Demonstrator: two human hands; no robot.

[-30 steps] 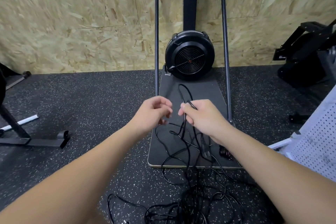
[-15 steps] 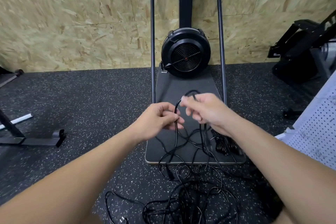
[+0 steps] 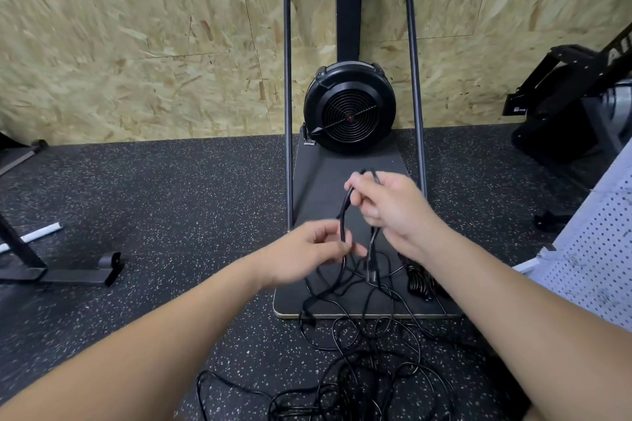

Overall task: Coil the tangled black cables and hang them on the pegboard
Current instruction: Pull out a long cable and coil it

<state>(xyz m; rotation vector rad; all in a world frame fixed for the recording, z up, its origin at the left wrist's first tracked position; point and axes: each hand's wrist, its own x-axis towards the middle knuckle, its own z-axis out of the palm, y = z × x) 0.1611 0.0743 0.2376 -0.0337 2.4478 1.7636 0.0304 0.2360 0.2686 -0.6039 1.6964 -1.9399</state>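
Left of the fingers: speckled black rubber floor, bare but for a black steel frame foot. At the left hand, fingers pinched on one strand of the thin black rubber-sheathed cables. Just above and to the right, right hand with fingers curled round the top of a loop hanging between the two grips. Below both, most of the tangle heaped loose on the floor and over the near edge of a dark flat machine platform. Likely light, limp, slightly grippy, prone to snagging; best taken near a plug end and fed in even loops. Far right, white perforated metal pegboard. No legible writing; letters on the black equipment at the right edge cut off, unreadable.
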